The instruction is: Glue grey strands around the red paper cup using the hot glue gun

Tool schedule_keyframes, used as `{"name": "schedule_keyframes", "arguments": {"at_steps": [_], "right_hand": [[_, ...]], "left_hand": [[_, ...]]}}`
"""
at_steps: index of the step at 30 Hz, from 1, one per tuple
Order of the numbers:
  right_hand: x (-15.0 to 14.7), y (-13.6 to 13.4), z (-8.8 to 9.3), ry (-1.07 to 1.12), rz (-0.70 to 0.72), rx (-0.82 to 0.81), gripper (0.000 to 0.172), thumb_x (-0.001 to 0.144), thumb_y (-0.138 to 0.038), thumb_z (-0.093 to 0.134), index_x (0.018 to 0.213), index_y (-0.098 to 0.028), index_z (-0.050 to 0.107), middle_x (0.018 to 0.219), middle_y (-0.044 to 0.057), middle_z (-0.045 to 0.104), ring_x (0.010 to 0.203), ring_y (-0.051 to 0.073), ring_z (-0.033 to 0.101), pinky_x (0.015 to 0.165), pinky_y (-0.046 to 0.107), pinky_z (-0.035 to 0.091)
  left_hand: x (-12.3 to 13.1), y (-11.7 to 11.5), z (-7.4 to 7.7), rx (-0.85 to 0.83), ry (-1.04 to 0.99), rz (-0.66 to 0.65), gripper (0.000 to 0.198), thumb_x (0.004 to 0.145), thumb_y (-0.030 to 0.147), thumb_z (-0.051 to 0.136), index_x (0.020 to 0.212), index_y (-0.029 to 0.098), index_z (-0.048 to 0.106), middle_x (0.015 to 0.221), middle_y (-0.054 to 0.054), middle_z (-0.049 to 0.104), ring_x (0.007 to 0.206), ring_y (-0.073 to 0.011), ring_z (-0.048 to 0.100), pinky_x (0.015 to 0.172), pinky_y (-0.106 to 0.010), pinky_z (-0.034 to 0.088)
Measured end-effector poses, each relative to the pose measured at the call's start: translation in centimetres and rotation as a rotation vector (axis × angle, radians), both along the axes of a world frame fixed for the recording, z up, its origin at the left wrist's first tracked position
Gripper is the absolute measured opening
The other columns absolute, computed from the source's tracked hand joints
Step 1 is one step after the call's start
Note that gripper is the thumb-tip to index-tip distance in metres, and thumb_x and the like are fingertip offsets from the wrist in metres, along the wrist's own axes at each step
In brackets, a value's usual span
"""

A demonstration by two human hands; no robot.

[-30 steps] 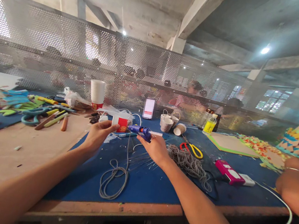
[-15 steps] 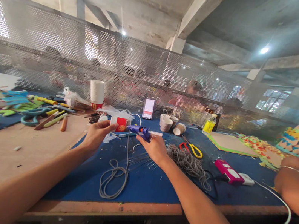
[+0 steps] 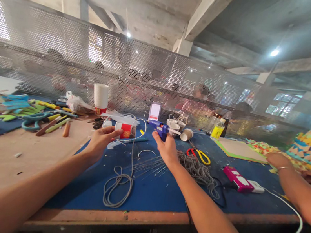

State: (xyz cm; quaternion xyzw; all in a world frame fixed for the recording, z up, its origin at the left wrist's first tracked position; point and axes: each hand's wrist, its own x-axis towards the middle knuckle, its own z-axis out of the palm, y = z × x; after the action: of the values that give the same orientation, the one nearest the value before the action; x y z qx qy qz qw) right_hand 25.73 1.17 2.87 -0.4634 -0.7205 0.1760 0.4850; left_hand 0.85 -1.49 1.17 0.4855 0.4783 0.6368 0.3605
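Note:
My left hand point(image 3: 101, 140) grips a small paper cup point(image 3: 123, 130) with a red band, held sideways above the blue mat. My right hand point(image 3: 166, 147) is closed around the handle of a blue glue gun point(image 3: 161, 127), lifted away from the cup with its nozzle pointing left. A grey cord point(image 3: 119, 184) hangs from the cup area and coils on the mat below. A tangle of grey cord point(image 3: 197, 172) lies just right of my right wrist.
Several small cups point(image 3: 176, 127), a stack of white cups point(image 3: 100, 97), a phone point(image 3: 154, 112), yellow-handled scissors point(image 3: 200, 155), a pink box point(image 3: 237, 178) and a yellow bottle point(image 3: 218, 129) stand around. Foam strips and tools point(image 3: 22, 110) crowd the left. Another person's arm point(image 3: 298, 188) reaches in at right.
My right hand has pulled the glue gun away from the cup, up and to the right. The other person's arm has stretched further onto the table.

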Motion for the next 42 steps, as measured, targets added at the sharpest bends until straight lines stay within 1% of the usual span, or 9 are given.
{"name": "schedule_keyframes", "arguments": {"at_steps": [4, 8, 19, 26, 30, 33, 36, 39, 42], "right_hand": [[0.7, 1.2, -0.5, -0.14, -0.18, -0.012, 0.039, 0.098, -0.049, 0.048, 0.117, -0.018, 0.061, 0.101, 0.011, 0.074, 0.097, 0.026, 0.071, 0.082, 0.033, 0.051], [1.4, 2.3, -1.6, -0.364, -0.275, -0.019, 0.038, 0.096, -0.034, 0.052, 0.128, -0.014, 0.054, 0.126, 0.017, 0.065, 0.114, 0.028, 0.064, 0.092, 0.036, 0.049], [1.5, 3.6, -4.0, -0.694, -0.357, -0.183, 0.041, 0.093, -0.021, 0.05, 0.133, -0.013, 0.053, 0.132, 0.018, 0.058, 0.123, 0.033, 0.053, 0.098, 0.045, 0.043], [1.5, 3.0, -3.4, -0.612, -0.36, -0.001, 0.036, 0.092, -0.024, 0.055, 0.127, -0.016, 0.059, 0.13, 0.018, 0.058, 0.124, 0.035, 0.05, 0.101, 0.052, 0.04], [0.1, 2.2, -2.5, -0.255, -0.062, 0.031, 0.025, 0.093, -0.017, 0.048, 0.115, -0.018, 0.061, 0.114, 0.01, 0.068, 0.109, 0.022, 0.062, 0.099, 0.039, 0.046], [-1.4, 1.2, -2.0, 0.063, 0.272, -0.2, 0.026, 0.088, -0.013, 0.051, 0.113, -0.019, 0.057, 0.101, 0.005, 0.074, 0.095, 0.017, 0.069, 0.09, 0.032, 0.052], [-2.3, -0.2, -1.8, 0.245, 0.523, -0.454, 0.026, 0.084, -0.013, 0.058, 0.109, -0.021, 0.057, 0.103, 0.003, 0.076, 0.101, 0.017, 0.071, 0.091, 0.03, 0.053], [-2.4, -1.0, -1.6, 0.278, 0.676, -0.58, 0.025, 0.086, -0.023, 0.066, 0.109, -0.02, 0.058, 0.101, 0.004, 0.076, 0.102, 0.017, 0.071, 0.093, 0.031, 0.052], [-2.1, -0.8, -1.7, 0.255, 0.699, -0.529, 0.022, 0.086, -0.033, 0.069, 0.101, -0.018, 0.062, 0.082, 0.002, 0.075, 0.085, 0.016, 0.072, 0.089, 0.031, 0.052]], "left_hand": [[0.1, -0.1, 0.1, -0.02, -0.04, -0.042, 0.027, 0.066, 0.041, 0.083, 0.083, 0.021, 0.078, 0.086, -0.005, 0.076, 0.08, -0.02, 0.064, 0.078, -0.03, 0.046], [0.3, -0.2, 0.1, -0.023, -0.055, -0.056, 0.022, 0.065, 0.038, 0.084, 0.079, 0.023, 0.077, 0.085, -0.004, 0.076, 0.079, -0.0202, 0.064, 0.077, -0.031, 0.047], [0.5, -0.3, -0.1, -0.036, -0.086, -0.175, 0.027, 0.069, 0.039, 0.085, 0.087, 0.019, 0.078, 0.082, -0.003, 0.075, 0.076, -0.0151, 0.064, 0.077, -0.025, 0.048], [0.8, -0.5, -0.1, -0.071, -0.126, -0.204, 0.033, 0.069, 0.042, 0.086, 0.09, 0.018, 0.078, 0.08, -0.005, 0.076, 0.073, -0.0163, 0.066, 0.073, -0.027, 0.05], [0.9, -0.5, 0.1, -0.011, -0.131, -0.187, 0.032, 0.068, 0.039, 0.087, 0.089, 0.017, 0.079, 0.083, -0.006, 0.077, 0.078, -0.0181, 0.067, 0.08, -0.029, 0.051], [0.8, -0.4, 0.1, 0.035, -0.139, -0.17, 0.031, 0.069, 0.039, 0.086, 0.09, 0.017, 0.079, 0.085, -0.005, 0.077, 0.081, -0.0193, 0.068, 0.084, -0.031, 0.05], [0.7, -0.1, 0.0, 0.069, -0.128, -0.143, 0.029, 0.071, 0.038, 0.085, 0.092, 0.019, 0.08, 0.088, -0.005, 0.078, 0.083, -0.0194, 0.067, 0.084, -0.03, 0.049], [0.6, 0.1, -0.2, 0.083, -0.123, -0.149, 0.027, 0.072, 0.036, 0.084, 0.094, 0.021, 0.08, 0.089, -0.004, 0.078, 0.083, -0.0187, 0.066, 0.082, -0.029, 0.049], [0.7, 0.1, -0.3, 0.081, -0.12, -0.158, 0.026, 0.073, 0.035, 0.083, 0.094, 0.02, 0.08, 0.087, -0.004, 0.078, 0.08, -0.018, 0.066, 0.08, -0.028, 0.049]]}}
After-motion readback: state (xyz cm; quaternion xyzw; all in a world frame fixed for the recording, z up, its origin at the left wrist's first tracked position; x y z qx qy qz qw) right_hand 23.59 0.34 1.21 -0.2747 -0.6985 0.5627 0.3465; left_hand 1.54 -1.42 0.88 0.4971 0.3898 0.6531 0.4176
